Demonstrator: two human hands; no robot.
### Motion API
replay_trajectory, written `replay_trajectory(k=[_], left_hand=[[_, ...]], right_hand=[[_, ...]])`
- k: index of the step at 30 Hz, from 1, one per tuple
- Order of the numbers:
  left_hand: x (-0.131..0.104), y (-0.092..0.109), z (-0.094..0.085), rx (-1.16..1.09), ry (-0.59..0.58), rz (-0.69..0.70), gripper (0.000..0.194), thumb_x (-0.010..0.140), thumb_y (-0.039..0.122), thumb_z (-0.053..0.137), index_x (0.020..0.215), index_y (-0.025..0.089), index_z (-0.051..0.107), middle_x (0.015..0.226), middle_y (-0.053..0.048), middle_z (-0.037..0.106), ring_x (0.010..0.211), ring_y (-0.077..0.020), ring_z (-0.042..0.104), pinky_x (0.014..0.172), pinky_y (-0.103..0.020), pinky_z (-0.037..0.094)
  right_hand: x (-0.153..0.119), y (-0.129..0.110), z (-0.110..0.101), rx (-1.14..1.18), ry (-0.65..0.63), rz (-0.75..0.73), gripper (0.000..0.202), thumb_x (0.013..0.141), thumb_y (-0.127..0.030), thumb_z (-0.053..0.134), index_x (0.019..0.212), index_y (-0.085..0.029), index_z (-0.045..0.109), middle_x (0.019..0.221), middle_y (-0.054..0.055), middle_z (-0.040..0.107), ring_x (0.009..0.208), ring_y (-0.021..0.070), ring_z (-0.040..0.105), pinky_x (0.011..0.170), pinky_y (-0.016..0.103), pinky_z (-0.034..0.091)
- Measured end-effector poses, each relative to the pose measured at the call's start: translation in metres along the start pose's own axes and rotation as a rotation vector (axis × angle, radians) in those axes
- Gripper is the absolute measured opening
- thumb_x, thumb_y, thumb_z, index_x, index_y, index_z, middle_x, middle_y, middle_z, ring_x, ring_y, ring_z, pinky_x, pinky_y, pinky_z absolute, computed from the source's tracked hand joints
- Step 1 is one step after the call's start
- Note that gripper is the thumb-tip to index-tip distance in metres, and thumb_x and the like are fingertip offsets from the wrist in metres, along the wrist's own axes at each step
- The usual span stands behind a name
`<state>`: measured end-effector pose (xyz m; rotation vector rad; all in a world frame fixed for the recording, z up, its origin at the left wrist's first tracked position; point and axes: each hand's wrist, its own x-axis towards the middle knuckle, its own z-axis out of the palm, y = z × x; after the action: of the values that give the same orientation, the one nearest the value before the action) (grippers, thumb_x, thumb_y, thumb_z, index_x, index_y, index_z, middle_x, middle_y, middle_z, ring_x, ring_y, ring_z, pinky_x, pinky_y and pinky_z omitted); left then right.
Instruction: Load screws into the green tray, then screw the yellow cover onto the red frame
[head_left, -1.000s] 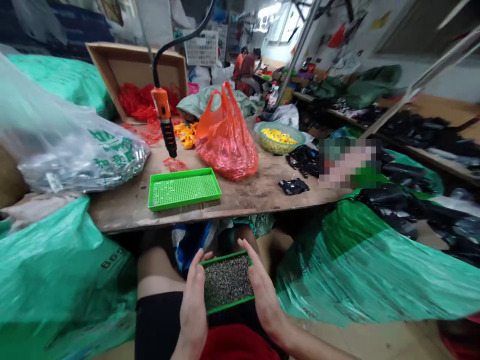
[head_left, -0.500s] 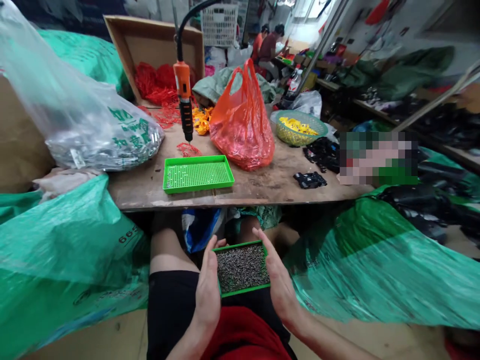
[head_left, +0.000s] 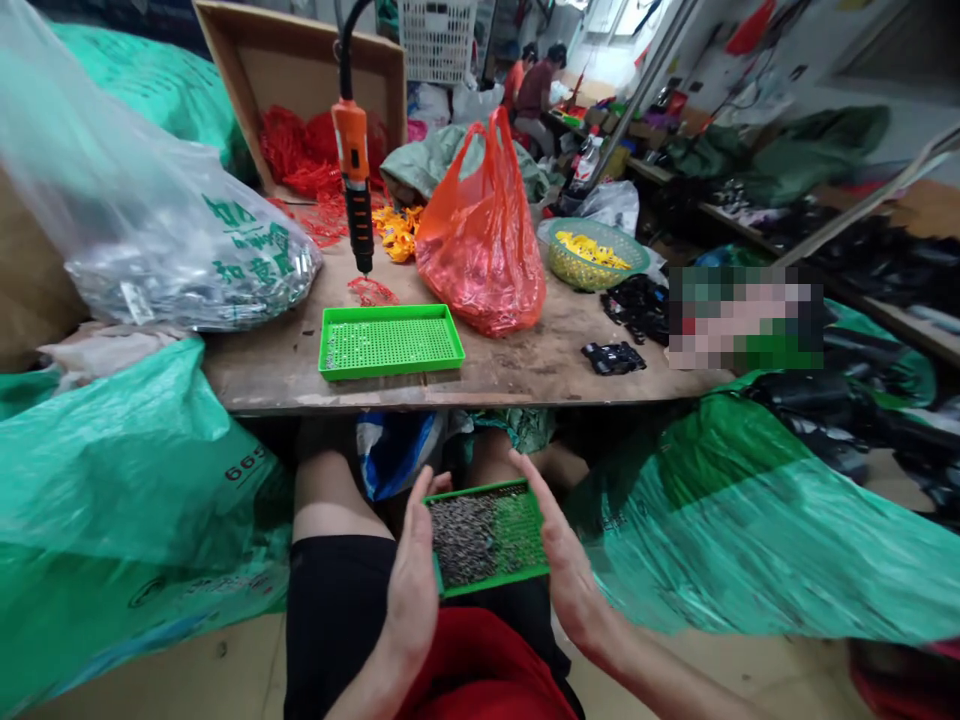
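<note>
Over my lap I hold a green perforated tray [head_left: 525,535] between my two hands. Small dark metal screws [head_left: 461,540] are heaped in its left half, while the right half shows its green holed bottom with only a few on it. My left hand [head_left: 411,575] presses against the tray's left end, palm inward, with the fingers pointing forward. Against the right end lies my right hand [head_left: 568,560], its fingers stretched along the edge. A second green tray [head_left: 394,372], with small bits at its left end, rests on the table ahead.
An orange electric screwdriver [head_left: 352,170] hangs above the wooden table [head_left: 517,375]. Behind stand a red plastic bag [head_left: 480,260] and a basket [head_left: 581,272] of yellow parts. A clear bag [head_left: 202,250] fills the left side. Green sheeting [head_left: 750,530] drapes at both sides. Black parts [head_left: 615,357] lie right.
The screws, spread over the whole tray before, have slid to its left half and bared the right half. Both hands keep hold of the tray, which looks slightly tilted.
</note>
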<state>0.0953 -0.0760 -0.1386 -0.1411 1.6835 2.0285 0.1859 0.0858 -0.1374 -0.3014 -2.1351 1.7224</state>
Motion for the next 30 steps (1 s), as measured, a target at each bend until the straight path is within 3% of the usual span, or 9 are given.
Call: replay_trajectory(k=[2,6,9,11,15,19,24,28,30], left_hand=[[0.000,0.003,0.000,0.025,-0.001,0.013,0.108,0.082,0.100,0.052,0.162,0.027,0.053,0.163,-0.009,0.061,0.157,-0.0291,0.050,0.141,-0.050,0.030],[-0.001,0.006,-0.001,0.011,0.051,0.055,0.097,0.087,0.095,0.054,0.163,0.035,0.052,0.166,-0.004,0.059,0.158,-0.0289,0.049,0.142,-0.050,0.028],[-0.002,0.007,-0.001,0.050,-0.021,0.015,0.107,0.083,0.101,0.050,0.161,0.028,0.055,0.164,-0.008,0.061,0.160,-0.0280,0.048,0.140,-0.047,0.033],[-0.001,0.007,-0.003,0.060,0.005,0.029,0.109,0.081,0.102,0.050,0.160,0.026,0.056,0.163,-0.010,0.062,0.159,-0.0285,0.049,0.140,-0.048,0.033],[0.000,0.002,-0.005,0.034,0.055,0.052,0.103,0.084,0.098,0.053,0.162,0.031,0.054,0.168,-0.006,0.057,0.163,-0.0279,0.044,0.143,-0.049,0.025],[0.007,0.003,-0.004,-0.006,-0.011,-0.006,0.115,0.079,0.101,0.055,0.164,0.023,0.051,0.169,-0.012,0.055,0.162,-0.0307,0.045,0.141,-0.050,0.029],[0.017,0.016,-0.011,0.009,0.068,0.035,0.117,0.077,0.104,0.054,0.165,0.027,0.049,0.168,-0.010,0.057,0.160,-0.0306,0.046,0.141,-0.051,0.028],[0.020,0.009,-0.006,-0.085,0.037,-0.036,0.118,0.074,0.103,0.060,0.164,0.027,0.050,0.166,-0.009,0.058,0.159,-0.0300,0.047,0.140,-0.046,0.031],[0.025,0.008,-0.007,-0.110,0.067,-0.023,0.116,0.073,0.101,0.064,0.162,0.027,0.053,0.163,-0.009,0.060,0.158,-0.0302,0.049,0.139,-0.046,0.033]], right_hand=[[0.000,-0.001,0.001,-0.005,0.050,-0.012,0.065,0.117,-0.063,0.031,0.176,-0.037,0.034,0.183,-0.005,0.030,0.174,0.0209,0.019,0.147,0.047,0.010],[-0.002,0.001,0.003,-0.040,-0.049,0.000,0.072,0.115,-0.067,0.032,0.178,-0.032,0.029,0.185,-0.002,0.023,0.175,0.0252,0.013,0.147,0.052,0.005],[-0.005,0.003,0.007,-0.008,0.061,0.007,0.066,0.117,-0.061,0.033,0.176,-0.033,0.034,0.183,-0.002,0.030,0.174,0.0244,0.019,0.147,0.052,0.008],[-0.007,0.006,0.010,0.008,0.096,0.001,0.063,0.118,-0.057,0.033,0.176,-0.034,0.035,0.182,-0.002,0.032,0.173,0.0237,0.021,0.147,0.052,0.008],[-0.008,0.010,0.012,0.009,-0.013,0.038,0.064,0.117,-0.060,0.035,0.176,-0.037,0.033,0.184,-0.003,0.028,0.174,0.0249,0.018,0.147,0.054,0.006],[-0.004,0.015,0.013,-0.009,0.110,0.036,0.059,0.117,-0.057,0.036,0.173,-0.039,0.039,0.181,-0.003,0.035,0.173,0.0252,0.022,0.146,0.057,0.006],[0.014,0.019,0.023,0.008,-0.007,0.040,0.062,0.115,-0.059,0.041,0.174,-0.037,0.038,0.182,-0.002,0.033,0.173,0.0239,0.021,0.146,0.055,0.004],[0.026,0.026,0.012,-0.036,-0.007,0.072,0.064,0.114,-0.062,0.041,0.173,-0.035,0.040,0.182,0.001,0.033,0.174,0.0259,0.020,0.145,0.059,0.005],[0.035,0.026,0.007,-0.068,-0.095,0.064,0.075,0.111,-0.068,0.048,0.176,-0.033,0.034,0.183,0.004,0.028,0.174,0.0297,0.018,0.144,0.061,0.009]])
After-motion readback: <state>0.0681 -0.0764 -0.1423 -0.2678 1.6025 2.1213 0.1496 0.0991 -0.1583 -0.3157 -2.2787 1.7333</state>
